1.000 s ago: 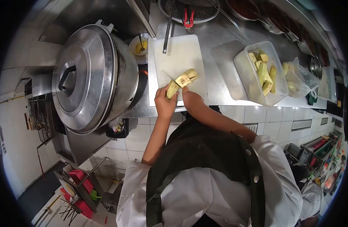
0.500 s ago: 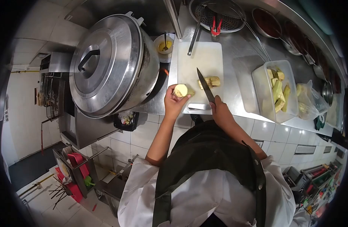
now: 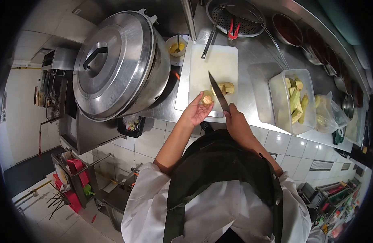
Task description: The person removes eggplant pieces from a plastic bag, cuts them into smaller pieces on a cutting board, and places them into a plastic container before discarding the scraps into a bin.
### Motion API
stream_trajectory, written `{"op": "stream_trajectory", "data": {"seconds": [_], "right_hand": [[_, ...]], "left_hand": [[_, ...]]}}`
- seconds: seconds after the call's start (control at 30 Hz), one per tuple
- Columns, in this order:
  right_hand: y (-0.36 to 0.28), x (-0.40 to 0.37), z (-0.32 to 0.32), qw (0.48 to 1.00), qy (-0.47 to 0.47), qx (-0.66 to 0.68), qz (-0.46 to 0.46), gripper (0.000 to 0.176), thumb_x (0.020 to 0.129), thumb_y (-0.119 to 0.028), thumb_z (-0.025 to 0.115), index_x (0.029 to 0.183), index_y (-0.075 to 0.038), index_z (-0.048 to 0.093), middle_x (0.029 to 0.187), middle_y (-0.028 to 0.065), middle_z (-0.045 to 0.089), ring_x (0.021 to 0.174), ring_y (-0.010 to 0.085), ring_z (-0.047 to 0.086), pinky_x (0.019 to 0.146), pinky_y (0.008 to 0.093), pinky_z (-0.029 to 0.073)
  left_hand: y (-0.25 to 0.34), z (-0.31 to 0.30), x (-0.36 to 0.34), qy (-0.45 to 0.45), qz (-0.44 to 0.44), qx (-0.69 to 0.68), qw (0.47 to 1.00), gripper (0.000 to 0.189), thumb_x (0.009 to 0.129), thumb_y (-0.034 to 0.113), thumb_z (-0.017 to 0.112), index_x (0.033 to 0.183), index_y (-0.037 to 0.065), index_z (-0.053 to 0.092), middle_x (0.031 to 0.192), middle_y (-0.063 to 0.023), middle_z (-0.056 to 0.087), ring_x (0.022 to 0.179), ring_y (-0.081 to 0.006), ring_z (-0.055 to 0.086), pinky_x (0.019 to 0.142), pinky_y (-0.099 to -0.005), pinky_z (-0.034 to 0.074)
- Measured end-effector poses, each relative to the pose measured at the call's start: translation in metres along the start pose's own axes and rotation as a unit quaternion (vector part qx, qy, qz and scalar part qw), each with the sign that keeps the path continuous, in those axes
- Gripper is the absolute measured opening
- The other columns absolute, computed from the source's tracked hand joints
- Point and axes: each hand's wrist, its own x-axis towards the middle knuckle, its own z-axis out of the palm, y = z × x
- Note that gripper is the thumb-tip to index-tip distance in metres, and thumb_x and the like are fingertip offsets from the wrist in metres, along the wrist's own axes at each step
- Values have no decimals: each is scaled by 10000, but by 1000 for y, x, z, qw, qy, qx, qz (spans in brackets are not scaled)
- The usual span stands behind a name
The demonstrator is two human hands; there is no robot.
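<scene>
My left hand [image 3: 198, 110] holds a short, round piece of pale vegetable [image 3: 207, 99], which looks like peeled eggplant, with its tan end facing up. The palm is turned upward over the near left part of the white cutting board [image 3: 213, 60]. My right hand [image 3: 237, 121] is closed around the handle of a kitchen knife [image 3: 217, 90]; the blade points away from me and a little left, over the board. Beside and partly behind the blade, several cut vegetable chunks [image 3: 230, 88] lie on the board.
A big lidded steel pot [image 3: 109, 60] stands left of the board, near a small bowl of yellow stuff [image 3: 177, 48]. To the right are a clear plastic bin [image 3: 275, 99] of pale vegetable pieces and a plastic bag [image 3: 327, 115]. A perforated steel pan [image 3: 245, 30] sits behind.
My left hand has moved right and turned the vegetable piece, so its tan end shows instead of the pale cut face. The knife stays nearly in place.
</scene>
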Motion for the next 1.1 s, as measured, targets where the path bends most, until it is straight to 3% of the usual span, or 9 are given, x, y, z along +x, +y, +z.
{"op": "stream_trajectory", "data": {"seconds": [0.37, 0.47, 0.5, 0.57, 0.67, 0.8, 0.83, 0.97, 1.1], "right_hand": [[-11, 19, 8, 981, -48, -182, -46, 98, 880, -93, 462, 928, -13, 432, 669, 212, 597, 658, 376, 612, 589, 473, 480], [-20, 26, 3, 977, -67, -200, -40, 104, 887, -102, 447, 928, -7, 433, 679, 220, 599, 671, 380, 614, 602, 470, 481], [-21, 27, 1, 976, -70, -201, -38, 115, 888, -107, 448, 938, -5, 436, 683, 223, 601, 673, 381, 614, 605, 471, 481], [-22, 29, -2, 976, -78, -202, -34, 136, 889, -119, 449, 956, -1, 443, 692, 229, 604, 678, 382, 615, 609, 473, 481], [-14, 34, 0, 978, -72, -192, -23, 165, 891, -126, 449, 992, 5, 452, 695, 233, 605, 681, 387, 613, 619, 481, 477], [-10, 39, -2, 983, -57, -174, -7, 185, 894, -132, 449, 1016, 8, 455, 689, 251, 595, 680, 407, 602, 615, 493, 469], [-9, 40, -3, 986, -52, -160, -6, 188, 895, -135, 450, 1017, 8, 454, 687, 255, 591, 680, 413, 598, 613, 495, 466], [-3, 37, -6, 991, -54, -121, -9, 201, 895, -148, 456, 1014, 15, 444, 686, 269, 582, 686, 426, 589, 615, 501, 459], [12, 35, 12, 988, -88, -128, 15, 164, 893, -118, 441, 985, 18, 437, 685, 268, 585, 678, 425, 593, 615, 502, 460]], "left_hand": [[7, -6, 10, 31, -50, -11, 998, 530, 799, 447, 641, 937, -57, 550, 799, -145, 605, 689, -202, 633, 617, -281, 570], [3, -5, -16, 66, 79, 175, 979, 471, 784, 360, 694, 985, -39, 543, 918, -161, 591, 828, -215, 620, 734, -327, 539], [-6, -3, -20, 97, 213, 261, 937, 442, 770, 307, 708, 1001, -30, 539, 950, -158, 583, 869, -225, 608, 772, -335, 516], [-25, 2, -22, 155, 458, 407, 775, 415, 743, 200, 737, 1033, -14, 531, 1014, -153, 567, 952, -247, 582, 848, -351, 469], [-21, 15, -29, 127, 595, 545, 577, 448, 687, 98, 750, 1066, 9, 528, 1055, -136, 566, 1002, -274, 563, 901, -339, 421], [-12, -2, 4, 44, 562, 550, 616, 417, 717, 77, 709, 1091, 22, 535, 1108, -148, 557, 1047, -323, 538, 919, -359, 416], [-10, -2, 4, 59, 601, 584, 543, 407, 726, 73, 682, 1103, 24, 533, 1072, -151, 563, 1033, -330, 527, 905, -373, 417], [-3, 4, -35, 125, 608, 665, 415, 417, 685, 114, 684, 1084, 58, 576, 982, -99, 568, 933, -264, 524, 861, -410, 365], [-7, -13, -45, 179, 507, 760, 364, 394, 677, 207, 696, 1050, 103, 626, 968, -36, 565, 940, -204, 508, 807, -423, 302]]}}
